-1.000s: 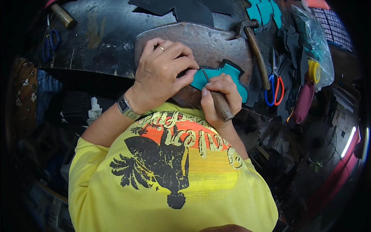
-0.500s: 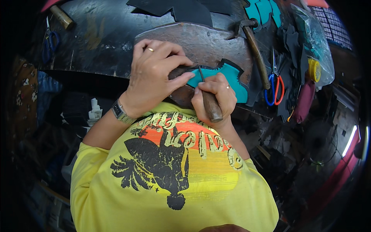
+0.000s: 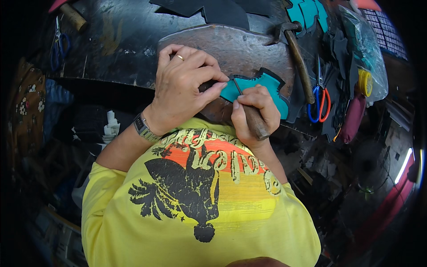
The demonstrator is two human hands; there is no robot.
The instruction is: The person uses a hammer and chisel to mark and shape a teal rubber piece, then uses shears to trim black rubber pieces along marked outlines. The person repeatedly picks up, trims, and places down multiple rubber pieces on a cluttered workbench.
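At the far upper left of the frame a pair of blue-handled scissors [image 3: 59, 43] lies on the dark bench [image 3: 111, 49], untouched, with a wooden handle [image 3: 73, 16] above it. Toward the centre, the left hand [image 3: 182, 89], ring on one finger and a watch at the wrist, presses down on the left end of a teal leather piece [image 3: 262, 86]; its fingers [image 3: 209, 91] are drawn together, pinning the piece to a worn brown block [image 3: 231, 44]. Just right of it, the right hand [image 3: 251, 111] is clamped around a wooden-handled knife [image 3: 253, 118], whose thin blade meets the teal piece near the left fingertips.

The piece already shows a shaped, notched outline with a black layer edging it along the top and right, so the cutting-out looks done. The blade seems to be working the near left edge; how much of that edge remains I cannot tell, since the hands cover it.

Farther right lie a hammer [image 3: 298, 62], red-and-blue scissors [image 3: 318, 100] and more teal cut-outs [image 3: 307, 11] at the upper edge, apparently waiting or finished.
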